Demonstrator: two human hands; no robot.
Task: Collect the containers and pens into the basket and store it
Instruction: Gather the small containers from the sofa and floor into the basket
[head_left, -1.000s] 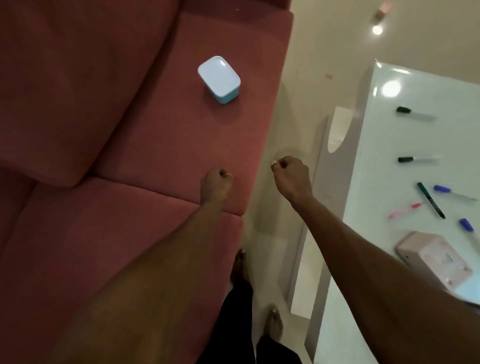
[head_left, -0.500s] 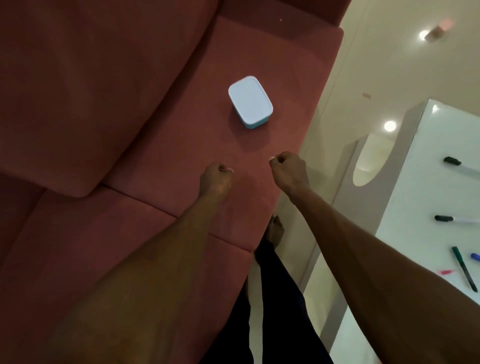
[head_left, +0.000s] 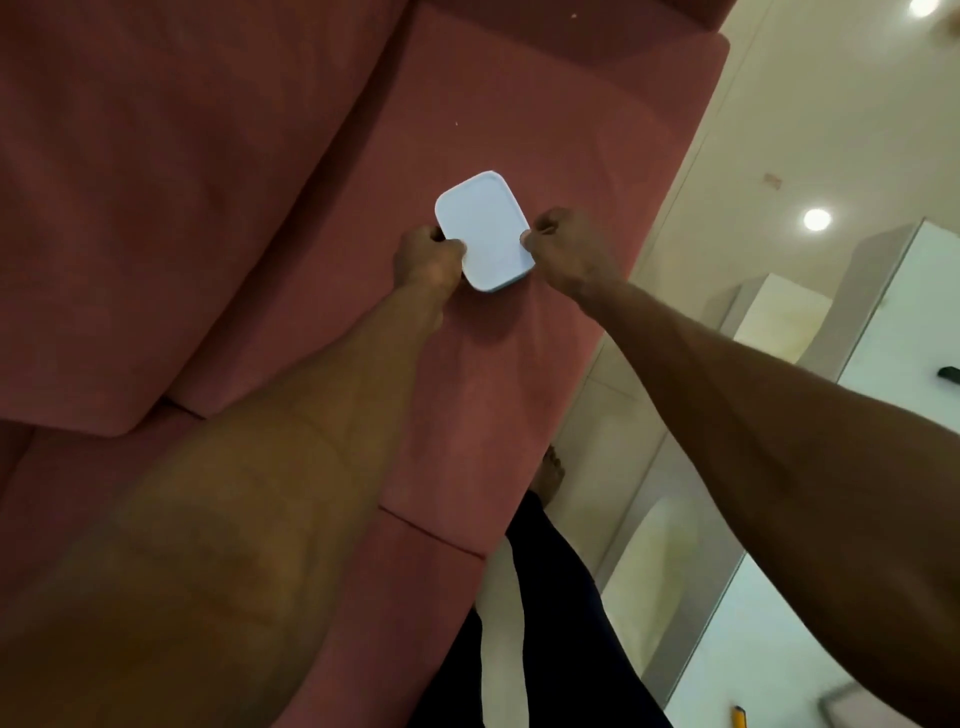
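A small rectangular container with a white lid (head_left: 485, 231) sits on the red sofa seat (head_left: 545, 130). My left hand (head_left: 427, 258) grips its left side and my right hand (head_left: 563, 247) grips its right side, fingers curled against its edges. Only the lid shows from above; the container's body is hidden beneath it. At the right edge, a dark pen tip (head_left: 949, 386) lies on the white table (head_left: 904, 332). No basket is in view.
The sofa's back cushion (head_left: 156, 208) fills the left. A glossy cream floor (head_left: 753, 130) runs between the sofa and the white table. My legs in dark trousers (head_left: 540, 623) and a bare foot (head_left: 548, 475) stand in that gap.
Both hands have moved forward over the sofa seat and closed on the sides of the container. The view has swung left, so most of the table and pens left the frame.
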